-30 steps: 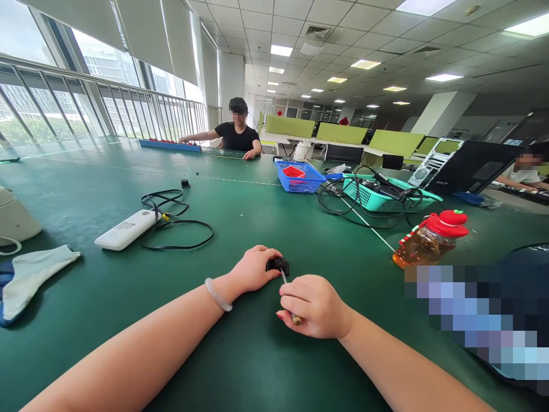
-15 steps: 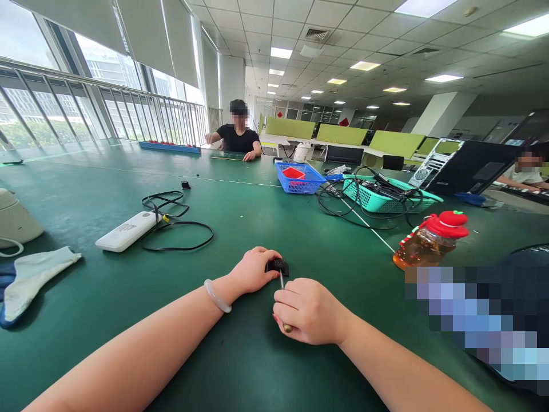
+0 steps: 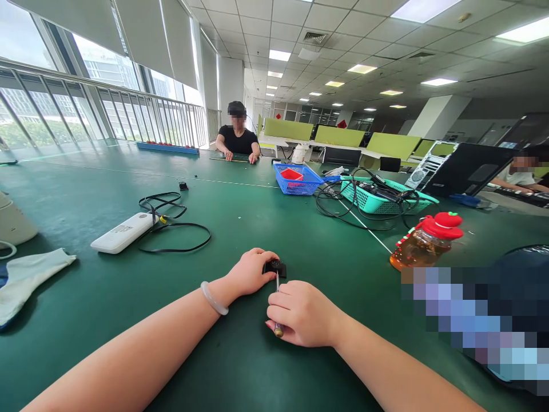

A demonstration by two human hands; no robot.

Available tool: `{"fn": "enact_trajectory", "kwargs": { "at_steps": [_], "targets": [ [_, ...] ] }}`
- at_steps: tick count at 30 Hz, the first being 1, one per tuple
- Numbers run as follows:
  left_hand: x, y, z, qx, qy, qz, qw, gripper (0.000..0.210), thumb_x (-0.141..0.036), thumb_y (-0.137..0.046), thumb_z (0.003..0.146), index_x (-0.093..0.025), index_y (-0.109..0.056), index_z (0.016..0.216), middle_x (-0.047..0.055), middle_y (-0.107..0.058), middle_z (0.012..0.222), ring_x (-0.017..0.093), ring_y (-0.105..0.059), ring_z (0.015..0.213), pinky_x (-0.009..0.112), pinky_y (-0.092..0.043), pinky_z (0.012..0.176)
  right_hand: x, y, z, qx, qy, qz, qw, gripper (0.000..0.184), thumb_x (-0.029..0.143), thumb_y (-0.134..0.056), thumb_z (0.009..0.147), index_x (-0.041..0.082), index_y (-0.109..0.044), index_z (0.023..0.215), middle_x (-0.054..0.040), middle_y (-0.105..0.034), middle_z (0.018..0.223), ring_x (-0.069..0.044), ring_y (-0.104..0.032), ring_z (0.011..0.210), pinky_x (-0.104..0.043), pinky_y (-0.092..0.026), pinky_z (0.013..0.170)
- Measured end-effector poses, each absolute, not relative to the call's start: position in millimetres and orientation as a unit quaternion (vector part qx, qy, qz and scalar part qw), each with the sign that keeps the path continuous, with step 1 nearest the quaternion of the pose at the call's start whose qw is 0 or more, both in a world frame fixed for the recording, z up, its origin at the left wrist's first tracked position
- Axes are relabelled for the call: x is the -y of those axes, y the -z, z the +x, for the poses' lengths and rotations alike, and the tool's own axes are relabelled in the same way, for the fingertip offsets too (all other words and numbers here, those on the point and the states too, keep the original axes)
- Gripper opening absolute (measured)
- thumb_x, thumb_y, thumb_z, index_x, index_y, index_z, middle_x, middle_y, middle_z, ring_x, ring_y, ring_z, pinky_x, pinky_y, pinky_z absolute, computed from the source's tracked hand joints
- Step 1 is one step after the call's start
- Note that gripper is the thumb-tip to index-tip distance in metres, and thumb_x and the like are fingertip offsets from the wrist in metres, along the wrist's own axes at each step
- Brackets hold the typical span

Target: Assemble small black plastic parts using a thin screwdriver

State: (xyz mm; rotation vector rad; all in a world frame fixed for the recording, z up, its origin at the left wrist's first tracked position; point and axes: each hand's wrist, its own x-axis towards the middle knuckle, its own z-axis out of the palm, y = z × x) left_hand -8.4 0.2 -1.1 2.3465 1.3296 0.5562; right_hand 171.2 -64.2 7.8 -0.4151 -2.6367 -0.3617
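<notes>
Near the middle of the green table (image 3: 240, 366), my left hand (image 3: 253, 271) grips a small black part (image 3: 278, 268) between thumb and fingers. What kind of part it is I cannot make out. My right hand (image 3: 302, 313) is closed around a screwdriver (image 3: 278, 331), whose rounded handle end shows below the fingers. Its thin metal shaft points away from me, and the tip meets the near side of the black part. A pale bangle is on my left wrist.
A white power bank (image 3: 124, 233) with a black cable lies to the left, near a cloth (image 3: 32, 280). On the right are a red-lidded bottle (image 3: 424, 243), a teal basket (image 3: 369, 200) of cables and a blue basket (image 3: 298, 186). A person (image 3: 238, 137) sits across the table.
My right hand has turned slightly, bringing the screwdriver's handle more in line with its shaft. The person opposite has lowered a hand to the table. The view has shifted slightly.
</notes>
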Motion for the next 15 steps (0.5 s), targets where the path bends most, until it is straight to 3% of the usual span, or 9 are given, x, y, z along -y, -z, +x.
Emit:
{"fn": "enact_trajectory", "kwargs": {
  "at_steps": [8,15],
  "targets": [
    [0.1,-0.5,-8.0,-0.476,-0.192,0.836,0.193,0.041,-0.026,-0.065,0.081,-0.026,-0.06,0.122,0.006,-0.067,0.118,0.025,-0.053,0.12,0.042,-0.043,0.106,61.0,-1.9,172.0,0.945,0.074,-0.169,0.269,0.019,0.024,-0.051,0.089,0.02,-0.056,0.072,0.0009,-0.06,0.068,-0.012,-0.044,0.057,-0.027,-0.034,0.054],
    [5.2,0.5,-9.8,-0.473,-0.205,0.838,0.182,0.045,-0.022,-0.06,0.082,-0.023,-0.058,0.127,0.007,-0.065,0.122,0.025,-0.053,0.121,0.04,-0.042,0.107,62.8,-5.3,170.8,0.931,-0.04,-0.192,0.307,0.01,0.022,-0.054,0.09,0.021,-0.055,0.081,-0.001,-0.065,0.08,-0.013,-0.052,0.066,-0.027,-0.045,0.064]
  ]
}}
